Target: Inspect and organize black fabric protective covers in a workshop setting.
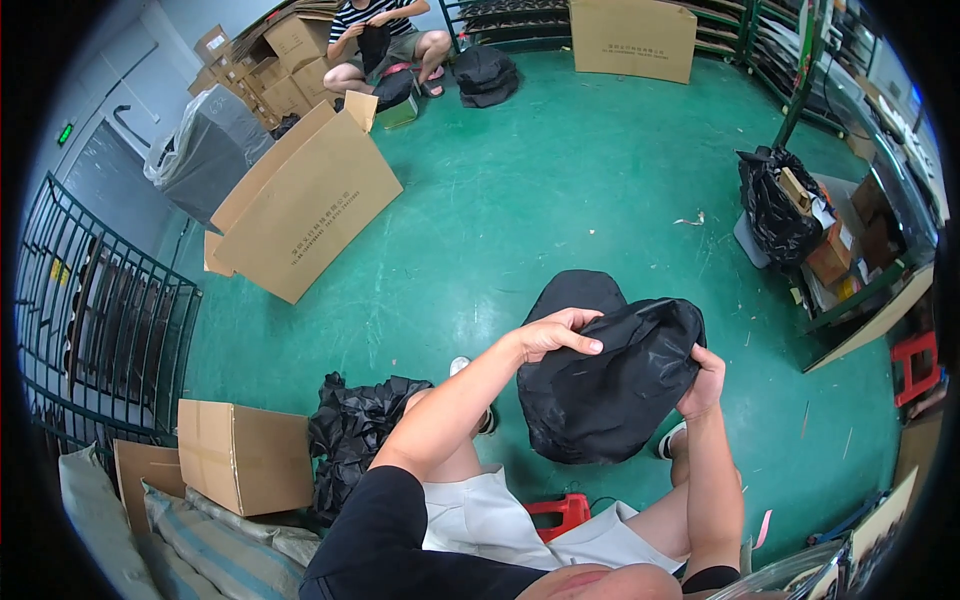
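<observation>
Both my hands hold a limp black fabric cover [645,365] in front of my knees. My left hand [560,335] grips its upper left edge, with the thumb lying on top of the cloth. On the opposite side my right hand [703,382] pinches the edge, and its fingers are partly hidden by the fabric. More black fabric [575,290] shows behind and below the held part; I cannot tell whether it is a separate piece. Left of my leg lies a crumpled black heap [360,425] of similar-looking material.
A small cardboard box [245,455] and woven sacks [215,530] stand at lower left. A large open carton [315,205] is farther off. Another person [375,40] squats at the back, handling black fabric. A cluttered rack [865,240] stands at right. A red stool [565,512] is between my thighs.
</observation>
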{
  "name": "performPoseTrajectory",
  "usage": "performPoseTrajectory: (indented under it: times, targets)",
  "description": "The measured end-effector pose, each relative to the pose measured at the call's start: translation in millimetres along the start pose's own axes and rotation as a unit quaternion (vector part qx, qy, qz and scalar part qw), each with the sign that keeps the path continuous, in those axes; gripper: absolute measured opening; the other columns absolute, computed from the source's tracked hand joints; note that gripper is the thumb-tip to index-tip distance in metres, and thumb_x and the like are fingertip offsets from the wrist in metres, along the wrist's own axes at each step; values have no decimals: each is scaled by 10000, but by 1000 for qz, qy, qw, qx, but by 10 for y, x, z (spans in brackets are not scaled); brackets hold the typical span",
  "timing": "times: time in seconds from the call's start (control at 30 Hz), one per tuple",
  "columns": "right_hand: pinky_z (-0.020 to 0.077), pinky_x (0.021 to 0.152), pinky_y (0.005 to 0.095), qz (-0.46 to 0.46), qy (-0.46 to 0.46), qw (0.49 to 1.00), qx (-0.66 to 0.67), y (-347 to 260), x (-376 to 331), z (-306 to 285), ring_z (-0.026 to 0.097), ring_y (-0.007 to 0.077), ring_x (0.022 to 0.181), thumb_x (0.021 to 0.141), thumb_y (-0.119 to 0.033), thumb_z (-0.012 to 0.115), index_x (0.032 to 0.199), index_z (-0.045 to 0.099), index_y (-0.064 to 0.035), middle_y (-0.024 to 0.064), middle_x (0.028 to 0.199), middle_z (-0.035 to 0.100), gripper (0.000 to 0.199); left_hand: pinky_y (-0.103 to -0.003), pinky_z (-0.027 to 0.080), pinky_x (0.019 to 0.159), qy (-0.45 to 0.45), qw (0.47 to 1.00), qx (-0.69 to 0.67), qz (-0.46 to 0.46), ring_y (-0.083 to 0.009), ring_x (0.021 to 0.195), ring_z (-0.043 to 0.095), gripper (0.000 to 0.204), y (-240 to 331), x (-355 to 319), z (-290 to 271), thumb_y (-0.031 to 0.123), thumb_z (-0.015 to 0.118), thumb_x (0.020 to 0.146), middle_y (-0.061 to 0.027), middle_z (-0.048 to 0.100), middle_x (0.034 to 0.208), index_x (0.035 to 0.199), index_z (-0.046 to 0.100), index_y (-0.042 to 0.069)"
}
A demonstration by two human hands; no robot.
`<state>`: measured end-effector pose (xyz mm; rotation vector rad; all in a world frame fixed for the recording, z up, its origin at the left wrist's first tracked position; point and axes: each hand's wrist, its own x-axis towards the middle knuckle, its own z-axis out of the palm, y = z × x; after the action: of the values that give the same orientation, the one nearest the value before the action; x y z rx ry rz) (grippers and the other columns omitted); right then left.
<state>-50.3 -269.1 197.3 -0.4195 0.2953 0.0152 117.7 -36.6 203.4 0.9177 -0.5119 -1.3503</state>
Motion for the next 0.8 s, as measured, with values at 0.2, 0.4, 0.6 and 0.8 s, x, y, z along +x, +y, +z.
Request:
performPoseTrajectory:
  times: [0.2,0.4,0.6,0.8]
  targets:
    - [495,977,479,-16,27,999,17,-23,44,50,638,367,1057,910,-231,398,1212,574,52,231,1200,630,449,-273,417,982,61,976,184,96,-107,1065,564,593,-48,43,78,62,767,771,-14,629,1149,1309,523,19]
    - [470,1000,471,-12,18,1000,5,-60,46,53,622,365,1078,947,-240,413,1218,565,54,221,1212,624,428,-242,447,872,134,977,134,102,-68,942,570,355,-2,40,10,55,706,818,24,651,1022,1162,629,9]
    - [468,1007,472,-23,-2,1000,9,-81,63,-1,621,356,1089,947,-223,421,1222,564,59,216,1221,622,419,-239,466,853,162,975,119,91,-66,924,591,317,55,-39,-62,117,714,844,2,668,1022,1135,659,5]
    - [469,1010,477,-20,9,1000,-7,-99,54,2,612,364,1111,964,-234,393,1255,534,67,228,1254,599,441,-280,525,821,157,984,14,88,-133,884,659,297,69,-102,-183,155,664,889,-75,694,1014,1118,651,-34]
